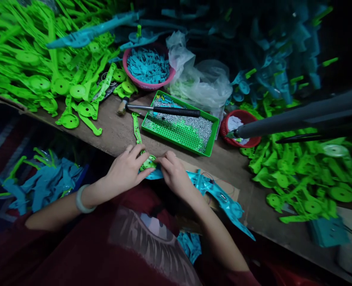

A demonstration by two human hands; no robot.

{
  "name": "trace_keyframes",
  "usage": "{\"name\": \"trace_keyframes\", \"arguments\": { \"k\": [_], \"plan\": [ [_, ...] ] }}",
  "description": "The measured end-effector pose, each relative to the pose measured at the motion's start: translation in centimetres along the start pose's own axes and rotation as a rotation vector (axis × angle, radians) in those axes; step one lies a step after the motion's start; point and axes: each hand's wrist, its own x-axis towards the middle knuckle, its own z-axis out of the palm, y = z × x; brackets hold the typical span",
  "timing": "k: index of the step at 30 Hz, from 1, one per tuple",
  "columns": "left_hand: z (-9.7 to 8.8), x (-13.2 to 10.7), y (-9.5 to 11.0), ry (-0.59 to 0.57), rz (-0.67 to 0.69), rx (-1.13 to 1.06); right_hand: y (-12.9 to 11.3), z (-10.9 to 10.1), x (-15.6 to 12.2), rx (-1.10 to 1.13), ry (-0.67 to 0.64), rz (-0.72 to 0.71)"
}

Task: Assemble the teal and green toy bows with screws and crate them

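Note:
My left hand (127,166) and my right hand (171,171) meet at the near edge of the wooden bench (116,133). Both pinch a green plastic piece (138,137) with a round end and a long stem, pressed onto a long teal plastic part (220,196) that lies across my lap and the bench edge. Fingers of both hands are curled closed around the joint. A pale bangle (82,200) sits on my left wrist.
A green tray (180,126) of small silver screws lies just beyond my hands, with a hammer (161,110) across it. A pink bowl (147,65) holds teal bits, a red bowl (241,127) stands at right. Heaps of green parts (45,71) flank both sides; a grey bar (301,115) juts in from the right.

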Motion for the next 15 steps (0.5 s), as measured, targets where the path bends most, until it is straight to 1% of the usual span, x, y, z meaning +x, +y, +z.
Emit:
{"name": "trace_keyframes", "arguments": {
  "k": [4, 6, 8, 10, 13, 15],
  "plan": [
    [-0.9, 0.6, -1.5, 0.032, -0.076, 0.062, -0.2, 1.1, 2.6, 0.063, 0.05, -0.079],
    [-1.3, 0.7, -2.3, 0.056, -0.091, 0.051, -0.4, 1.3, 3.5, 0.1, 0.065, -0.103],
    [-1.5, 0.6, -3.0, 0.064, -0.075, 0.0, -0.7, 1.3, 3.9, 0.107, 0.081, -0.077],
    [-1.4, 0.5, -3.5, 0.079, -0.041, -0.076, -1.2, 1.1, 3.8, 0.056, 0.089, -0.02],
    [-0.9, 0.3, -3.8, 0.146, -0.013, -0.145, -2.0, 1.0, 3.2, -0.052, 0.07, 0.048],
    [-0.5, 0.2, -4.0, 0.197, -0.005, -0.17, -2.6, 0.9, 2.9, -0.079, 0.028, 0.071]
  ]
}}
